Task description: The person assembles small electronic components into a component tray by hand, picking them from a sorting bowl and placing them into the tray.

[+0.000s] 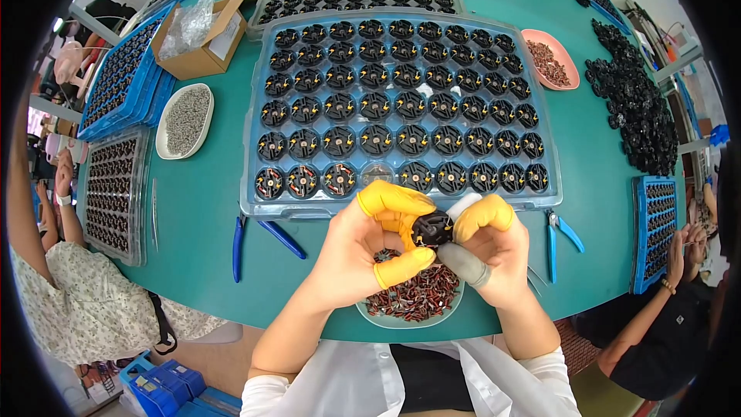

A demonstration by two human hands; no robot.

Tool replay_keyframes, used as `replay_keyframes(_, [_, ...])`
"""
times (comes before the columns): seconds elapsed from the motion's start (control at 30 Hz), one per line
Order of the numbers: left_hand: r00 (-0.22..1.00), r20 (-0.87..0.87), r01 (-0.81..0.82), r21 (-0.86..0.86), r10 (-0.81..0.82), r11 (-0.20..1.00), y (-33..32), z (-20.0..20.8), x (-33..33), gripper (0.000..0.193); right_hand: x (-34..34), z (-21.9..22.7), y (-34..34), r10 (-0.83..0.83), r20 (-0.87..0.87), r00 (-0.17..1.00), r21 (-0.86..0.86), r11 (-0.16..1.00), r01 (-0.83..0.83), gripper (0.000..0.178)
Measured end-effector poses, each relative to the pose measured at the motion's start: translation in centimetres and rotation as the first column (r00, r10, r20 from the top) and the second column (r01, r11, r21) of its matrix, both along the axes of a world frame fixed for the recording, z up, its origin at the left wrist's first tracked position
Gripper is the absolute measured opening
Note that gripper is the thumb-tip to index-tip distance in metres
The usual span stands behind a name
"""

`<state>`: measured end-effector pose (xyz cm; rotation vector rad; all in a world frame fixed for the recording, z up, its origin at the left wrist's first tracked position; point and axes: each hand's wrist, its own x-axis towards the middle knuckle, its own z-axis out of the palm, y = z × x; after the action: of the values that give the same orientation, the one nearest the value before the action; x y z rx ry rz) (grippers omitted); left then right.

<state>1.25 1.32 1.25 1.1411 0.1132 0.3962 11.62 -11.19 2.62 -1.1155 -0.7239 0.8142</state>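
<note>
Your left hand [351,253] pinches the black round part [432,229] above the bowl [409,325] of little red pieces [413,300], your right hand [505,253] bunches at its edge, grip unclear, so you're likely working there and need steady fingers next.

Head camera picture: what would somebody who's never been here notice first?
Probably the two hands at lower middle: the left hand in yellow finger covers and the right hand in yellow, white and grey ones hold a round black part. Beyond them, a big bluish see-through plastic tray full of rows of similar parts fills the centre. Far right, shiny black pieces lie heaped on the green table.
</note>
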Motion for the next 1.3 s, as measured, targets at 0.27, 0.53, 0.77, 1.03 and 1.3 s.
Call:
replay_keyframes(0.27, [0.997, 0.058, -0.042, -0.059, 0.046, 0.997, 0.0, -0.5, 0.1, 0.035, 0.3, -0.9, -0.3, -0.014, 0.502, 0.865, -0.015, 1.000, 0.025, 0.025])
replay_keyframes(0.53, [0.994, 0.059, -0.090, -0.087, 0.096, 0.992, -0.5, -0.4, 0.1, 0.032, 0.6, -0.5, 0.4, -0.221, 0.867, 0.446, 0.191, 0.975, 0.112, 0.021])
replay_keyframes(0.77, [0.993, 0.033, -0.104, -0.212, 0.114, 0.972, -0.8, -0.1, 0.0, 0.034, 0.5, -0.4, 0.6, -0.213, 0.829, 0.516, 0.174, 0.977, 0.123, 0.018])
replay_keyframes(1.03, [0.984, 0.034, -0.160, -0.246, 0.173, 0.956, -1.2, -0.1, 0.2, 0.034, -0.9, -0.5, 0.6, -0.164, 0.089, 0.983, 0.010, 0.987, 0.163, 0.014])
replay_keyframes(1.3, [0.987, 0.006, -0.152, -0.292, 0.161, 0.944, -1.6, 0.2, 0.3, 0.036, -0.3, -1.0, 0.2, -0.233, 0.602, 0.764, 0.076, 0.969, 0.236, 0.021])
